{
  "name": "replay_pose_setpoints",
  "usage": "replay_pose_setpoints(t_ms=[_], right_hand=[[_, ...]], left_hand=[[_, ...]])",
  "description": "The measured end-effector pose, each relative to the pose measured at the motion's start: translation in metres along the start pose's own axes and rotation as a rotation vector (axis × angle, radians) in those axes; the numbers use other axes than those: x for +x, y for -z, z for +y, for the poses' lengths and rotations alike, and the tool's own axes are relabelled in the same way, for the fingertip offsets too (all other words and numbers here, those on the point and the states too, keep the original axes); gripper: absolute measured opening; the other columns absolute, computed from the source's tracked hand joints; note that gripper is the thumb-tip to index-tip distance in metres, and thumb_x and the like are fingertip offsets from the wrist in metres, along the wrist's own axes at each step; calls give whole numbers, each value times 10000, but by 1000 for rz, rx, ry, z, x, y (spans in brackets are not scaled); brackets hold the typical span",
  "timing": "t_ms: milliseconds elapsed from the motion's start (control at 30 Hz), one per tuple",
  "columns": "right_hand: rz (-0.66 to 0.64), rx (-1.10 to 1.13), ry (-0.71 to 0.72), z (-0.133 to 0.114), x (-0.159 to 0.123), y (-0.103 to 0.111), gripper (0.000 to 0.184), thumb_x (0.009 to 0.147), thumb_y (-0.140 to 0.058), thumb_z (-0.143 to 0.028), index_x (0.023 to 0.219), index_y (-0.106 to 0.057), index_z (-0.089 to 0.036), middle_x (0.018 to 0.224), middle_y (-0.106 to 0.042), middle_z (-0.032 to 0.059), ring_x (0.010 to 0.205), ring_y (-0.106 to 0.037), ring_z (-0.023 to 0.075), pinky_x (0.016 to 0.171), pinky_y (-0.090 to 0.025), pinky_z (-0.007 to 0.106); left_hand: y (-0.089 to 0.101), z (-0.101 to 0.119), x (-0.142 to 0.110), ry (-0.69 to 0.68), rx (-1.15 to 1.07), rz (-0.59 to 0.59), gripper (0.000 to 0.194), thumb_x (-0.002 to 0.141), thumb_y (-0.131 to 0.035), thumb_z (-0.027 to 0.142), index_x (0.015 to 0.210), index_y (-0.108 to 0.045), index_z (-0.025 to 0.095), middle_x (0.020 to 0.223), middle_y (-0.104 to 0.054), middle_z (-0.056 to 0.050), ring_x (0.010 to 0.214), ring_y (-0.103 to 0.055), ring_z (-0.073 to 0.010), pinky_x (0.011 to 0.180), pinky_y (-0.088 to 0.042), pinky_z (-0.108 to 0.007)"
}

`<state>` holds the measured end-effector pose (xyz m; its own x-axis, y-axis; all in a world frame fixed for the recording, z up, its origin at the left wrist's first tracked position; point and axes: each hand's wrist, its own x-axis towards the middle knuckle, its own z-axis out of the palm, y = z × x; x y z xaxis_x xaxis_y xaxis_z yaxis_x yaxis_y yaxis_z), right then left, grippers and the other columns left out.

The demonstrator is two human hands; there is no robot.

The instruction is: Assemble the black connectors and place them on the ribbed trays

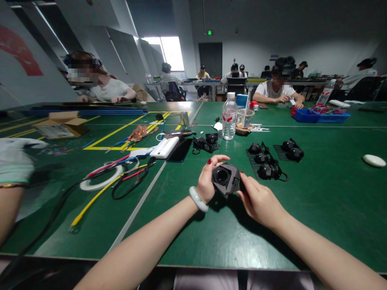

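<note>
While both hands are engaged on one item, the left hand (206,184), partly open with its fingers curved around the far side, supports a black housing (227,179); the right hand (261,200), its fingers bent inward, grips the opposite edge. Housing: matte, seemingly plastic, angular in outline, with a round recessed opening and small ribbed slots; held above the near part of the table. Left wrist: one pale, smooth, rounded bangle (198,199). Table (193,245): green, lightly glossy surface with pale seams. Just beyond the hands: a cluster of dark parts (211,141), rounded and angular; to the right, two further groups of black rounded parts (263,161) (290,150) on ribbed bases. To the left: white rectangular block (165,148), flat white ring (101,182), yellow cable (93,200) with a metal end lug, and copper-coloured wire bundle (140,133). Farther out: clear plastic bottle (229,121), upright, red-marked label; transparent cup (244,119); open cardboard box (68,124); blue tray (306,117) of thin coloured wires; smooth white oval piece (374,160), far right.
</note>
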<state>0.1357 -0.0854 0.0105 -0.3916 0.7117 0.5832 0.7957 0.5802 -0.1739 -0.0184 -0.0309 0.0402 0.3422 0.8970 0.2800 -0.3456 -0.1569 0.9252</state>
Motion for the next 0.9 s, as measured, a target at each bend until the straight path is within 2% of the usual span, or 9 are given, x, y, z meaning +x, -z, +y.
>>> replay_pose_setpoints(t_ms=[200,367,567,700,900], right_hand=[[66,0,48,0,-2,2,468,807,-371,-249,1222,-252,-68,952,-532,156,802,-551,200,613,-498,288],[91,46,101,2,-4,6,447,784,-412,-250,1182,-288,-88,878,-549,128,720,-556,178,570,-491,277],[139,40,200,11,-6,11,422,742,-470,-237,1121,-344,-101,821,-561,112,725,-566,181,570,-484,277],[152,43,275,17,-6,12,389,731,-479,-241,1084,-372,-117,784,-569,97,681,-570,165,547,-477,264],[199,23,299,18,-8,11,403,710,-511,-241,1071,-375,-123,780,-574,97,689,-574,175,543,-475,272]], left_hand=[[-6,6,-8,-158,106,48,448,786,-273,461,989,-494,129,872,-551,-77,831,-506,-196,749,-398,-306],[-9,12,-15,-239,189,-21,496,772,-265,495,1026,-484,129,949,-521,-101,897,-483,-231,801,-384,-345],[-11,9,-22,-370,184,-59,471,745,-330,493,1064,-442,165,1009,-482,-95,844,-504,-217,790,-397,-379],[-12,4,-24,-385,129,-48,491,715,-373,522,1082,-395,196,1030,-477,-89,812,-516,-204,756,-419,-380],[-14,5,-26,-438,108,-68,437,719,-382,493,1042,-425,202,1033,-446,-77,807,-517,-201,750,-429,-385]])
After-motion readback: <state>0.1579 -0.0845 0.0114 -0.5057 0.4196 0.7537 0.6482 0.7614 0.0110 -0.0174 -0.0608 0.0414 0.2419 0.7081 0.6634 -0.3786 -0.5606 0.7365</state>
